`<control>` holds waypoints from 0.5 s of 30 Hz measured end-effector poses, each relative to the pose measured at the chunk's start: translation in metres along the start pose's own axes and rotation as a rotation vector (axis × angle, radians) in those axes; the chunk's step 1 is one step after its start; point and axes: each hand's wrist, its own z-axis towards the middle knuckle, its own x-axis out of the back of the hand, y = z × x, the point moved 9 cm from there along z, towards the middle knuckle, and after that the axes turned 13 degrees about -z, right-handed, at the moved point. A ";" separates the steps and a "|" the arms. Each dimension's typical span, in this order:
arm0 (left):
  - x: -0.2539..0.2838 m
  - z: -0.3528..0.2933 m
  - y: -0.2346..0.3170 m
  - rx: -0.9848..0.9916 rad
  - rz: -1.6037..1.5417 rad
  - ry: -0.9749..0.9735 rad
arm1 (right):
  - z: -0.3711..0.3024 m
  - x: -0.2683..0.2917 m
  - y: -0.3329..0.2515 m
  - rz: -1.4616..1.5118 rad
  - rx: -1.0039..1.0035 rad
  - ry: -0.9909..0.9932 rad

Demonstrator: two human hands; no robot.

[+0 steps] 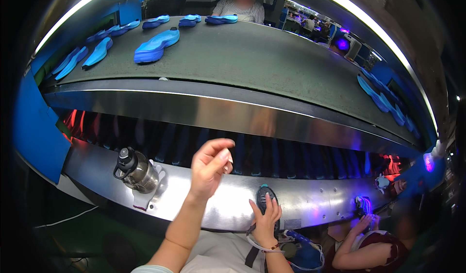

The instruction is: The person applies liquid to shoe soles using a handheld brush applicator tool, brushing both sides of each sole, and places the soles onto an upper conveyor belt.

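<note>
My left hand is raised above the metal ledge, its fingers curled in toward the thumb. A small whitish bit shows at the fingertips, too small to name. On the ledge, my right hand grips a dark shoe with a teal edge at its far end. The thumb lies on the near left side of the shoe and the fingers rest over its right side. The lower part of the shoe is hidden by the hand.
Blue shoe soles lie on the green conveyor belt, with more at its right end. A dark bottle stands on the ledge beside a whitish glove. A co-worker's hands hold a shoe at right. Another person sits beyond the belt.
</note>
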 end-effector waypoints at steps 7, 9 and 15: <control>-0.045 -0.031 0.112 -0.744 0.475 -0.076 | -0.002 0.004 0.017 0.016 -0.058 0.077; -0.042 -0.055 0.102 -0.896 0.593 -0.165 | -0.004 0.002 0.007 0.039 -0.019 0.075; -0.022 -0.064 0.087 -0.971 0.566 -0.205 | -0.007 0.001 0.004 0.038 -0.026 0.042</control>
